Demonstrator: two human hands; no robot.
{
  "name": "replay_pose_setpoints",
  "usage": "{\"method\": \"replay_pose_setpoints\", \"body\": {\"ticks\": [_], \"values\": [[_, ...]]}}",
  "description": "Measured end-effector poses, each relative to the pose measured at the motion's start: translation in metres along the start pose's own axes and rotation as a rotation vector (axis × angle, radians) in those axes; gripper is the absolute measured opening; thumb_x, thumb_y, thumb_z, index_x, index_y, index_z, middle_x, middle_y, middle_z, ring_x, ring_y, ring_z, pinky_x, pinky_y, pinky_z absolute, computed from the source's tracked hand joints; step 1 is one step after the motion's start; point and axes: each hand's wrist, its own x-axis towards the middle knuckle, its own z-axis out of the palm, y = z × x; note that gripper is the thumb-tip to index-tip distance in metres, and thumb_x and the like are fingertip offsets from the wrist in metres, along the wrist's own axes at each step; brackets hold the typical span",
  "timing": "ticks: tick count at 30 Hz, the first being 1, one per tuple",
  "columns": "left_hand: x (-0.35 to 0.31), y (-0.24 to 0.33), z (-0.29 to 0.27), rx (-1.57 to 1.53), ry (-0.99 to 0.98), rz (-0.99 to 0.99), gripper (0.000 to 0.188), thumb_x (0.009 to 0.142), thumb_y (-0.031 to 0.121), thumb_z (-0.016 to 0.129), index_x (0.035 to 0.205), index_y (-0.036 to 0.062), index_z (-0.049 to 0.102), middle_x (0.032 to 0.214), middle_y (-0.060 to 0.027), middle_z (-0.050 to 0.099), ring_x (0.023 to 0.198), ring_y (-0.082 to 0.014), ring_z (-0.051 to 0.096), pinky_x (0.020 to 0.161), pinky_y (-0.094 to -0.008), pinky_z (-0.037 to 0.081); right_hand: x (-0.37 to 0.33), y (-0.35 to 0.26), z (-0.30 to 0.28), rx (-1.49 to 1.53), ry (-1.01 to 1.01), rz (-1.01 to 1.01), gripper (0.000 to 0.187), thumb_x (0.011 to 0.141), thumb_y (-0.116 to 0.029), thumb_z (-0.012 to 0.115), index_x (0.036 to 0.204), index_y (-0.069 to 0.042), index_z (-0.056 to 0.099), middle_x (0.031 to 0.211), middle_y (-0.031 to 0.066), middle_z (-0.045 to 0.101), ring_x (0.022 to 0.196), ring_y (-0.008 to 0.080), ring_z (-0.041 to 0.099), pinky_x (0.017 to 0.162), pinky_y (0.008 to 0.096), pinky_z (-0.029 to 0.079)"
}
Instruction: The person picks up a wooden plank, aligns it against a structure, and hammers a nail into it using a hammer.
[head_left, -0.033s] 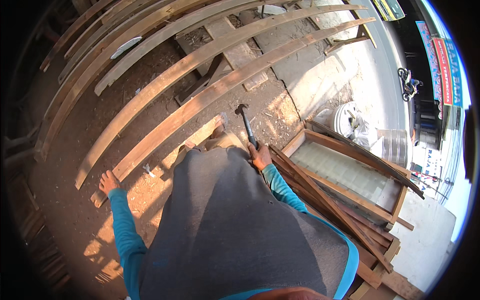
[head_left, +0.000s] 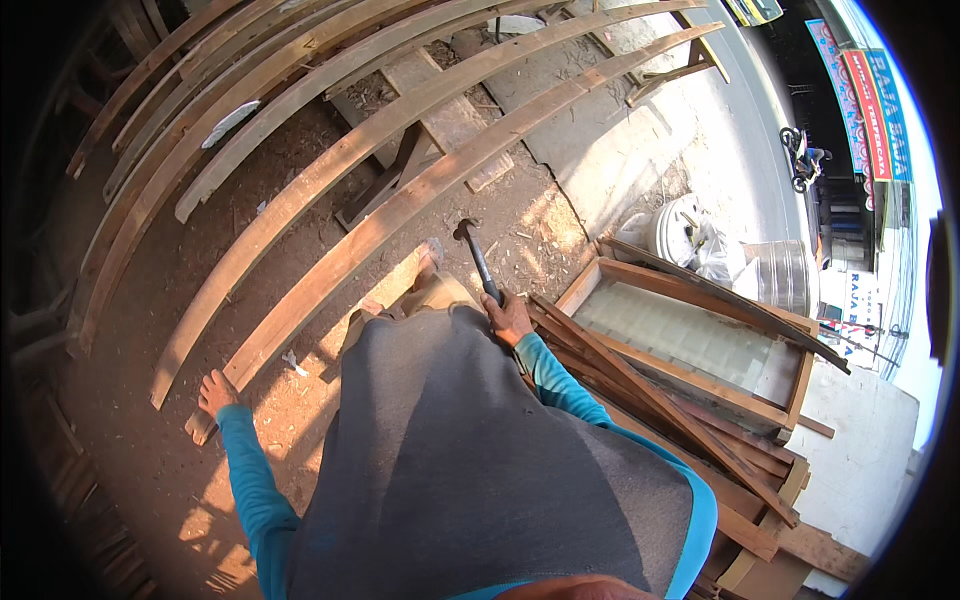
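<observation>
My left hand (head_left: 217, 393) is closed over the near beam, close to its lower left end. This long wooden beam (head_left: 400, 212) runs from there up to the far right and looks bowed in this wide view. Wrapped round a hammer's dark handle, my right hand (head_left: 510, 320) is in front of my body. The hammer (head_left: 480, 262) points away from me, its head over the dirt ground and apart from the beam. A second wooden beam (head_left: 330, 165) lies just beyond the first, roughly alongside it.
Several more beams (head_left: 240, 70) lie farther off, above plank supports (head_left: 455, 120). On my right are a wooden frame with a pale panel (head_left: 690, 325), stacked timber (head_left: 700, 440), a white bucket (head_left: 675, 230) and a metal can (head_left: 778, 275). A motorbike (head_left: 800, 160) is on the road beyond.
The whole view has tilted and shifted slightly. My left hand stays on the beam's end, and the hammer remains in my right hand.
</observation>
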Motion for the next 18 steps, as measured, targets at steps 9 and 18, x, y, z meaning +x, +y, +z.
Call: {"method": "replay_pose_setpoints", "body": {"ticks": [9, 18], "values": [[0.037, 0.000, -0.002, 0.037, -0.852, 0.297, 0.118, 0.056, 0.038, 0.096, 0.155, 0.0155, 0.036, 0.150, -0.0160, 0.049, 0.137, -0.0286, 0.049, 0.116, -0.0368, 0.039, 0.011, 0.011, -0.016, 0.083, 0.007, -0.011, 0.059, 0.093, -0.050, 0.059, 0.110, 0.005, 0.064, 0.095, 0.0322, 0.067, 0.095, 0.0441, 0.067, 0.083, 0.0500, 0.049], [0.012, 0.014, -0.123, -0.306, -0.806, 0.526, 0.082, 0.061, 0.028, 0.085, 0.137, 0.0103, 0.058, 0.128, -0.0198, 0.065, 0.121, -0.0309, 0.062, 0.105, -0.0416, 0.049, 0.000, -0.009, -0.009, 0.647, 0.054, 0.095, 0.036, 0.097, -0.036, 0.063, 0.081, -0.004, 0.059, 0.064, 0.0015, 0.054, 0.046, 0.0101, 0.049, 0.042, 0.0269, 0.037]]}}
